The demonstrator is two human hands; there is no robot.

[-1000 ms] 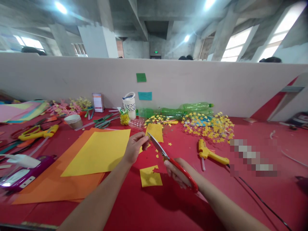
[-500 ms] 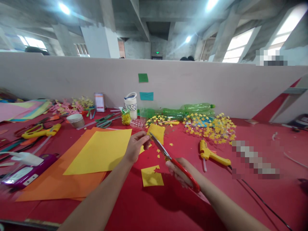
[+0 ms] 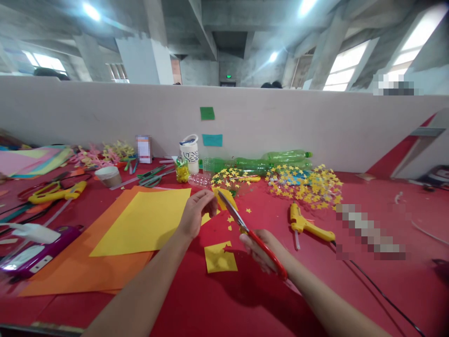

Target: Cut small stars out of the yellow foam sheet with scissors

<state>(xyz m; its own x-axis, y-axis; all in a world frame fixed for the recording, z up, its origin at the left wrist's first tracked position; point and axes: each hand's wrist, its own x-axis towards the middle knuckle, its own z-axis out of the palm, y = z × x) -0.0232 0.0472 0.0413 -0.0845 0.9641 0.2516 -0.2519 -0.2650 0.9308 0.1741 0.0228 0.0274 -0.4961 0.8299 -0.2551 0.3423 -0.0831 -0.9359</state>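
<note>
My left hand [image 3: 198, 209] pinches a small yellow felt piece [image 3: 227, 199] by its left edge, above the red table. My right hand [image 3: 261, 248] is wrapped round the red handles of a pair of scissors [image 3: 242, 223]. The blades point up and left, their tips at the felt piece; they look nearly closed. Below lies a yellow felt square [image 3: 220, 260] with a star-shaped cutout in its top edge. Little yellow stars and scraps [image 3: 230, 219] are scattered between the square and the blades.
Yellow felt [image 3: 147, 220] and orange felt sheets [image 3: 87, 267] lie at left beside a purple power strip [image 3: 44, 250]. A yellow glue gun [image 3: 308, 227] rests at right. Behind are star sprigs [image 3: 315, 185], green bottles [image 3: 256, 164] and a white cup [image 3: 189, 157].
The felt piece in my left hand has tilted and shows less of its face. The scissors stay at it, with hardly any shift. The whole view has moved slightly.
</note>
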